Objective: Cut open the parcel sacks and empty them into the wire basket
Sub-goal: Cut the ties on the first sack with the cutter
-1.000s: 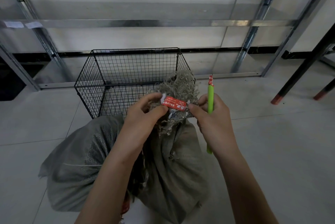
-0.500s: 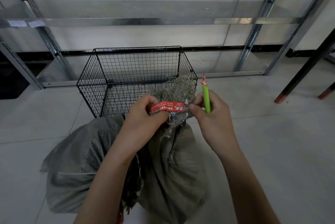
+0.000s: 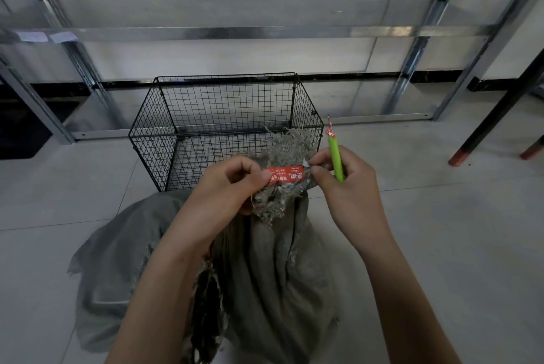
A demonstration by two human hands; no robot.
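A grey woven parcel sack (image 3: 265, 275) stands on the floor in front of me, its frayed neck bunched at the top. A red tape seal (image 3: 284, 174) wraps that neck. My left hand (image 3: 232, 187) pinches the left end of the red seal. My right hand (image 3: 344, 187) grips a green-handled cutter (image 3: 335, 157), blade end up, while its fingertips pinch the seal's right end. The black wire basket (image 3: 164, 116) sits just behind the sack, with nothing visible inside.
Metal shelving uprights and a rail (image 3: 235, 32) stand against the wall behind the basket. Black table legs with red feet (image 3: 459, 156) stand at the right. Grey tiled floor lies on both sides of the sack.
The red seal has been pulled out longer between my two hands. The cutter in my right hand has tilted slightly and the view has shifted a little.
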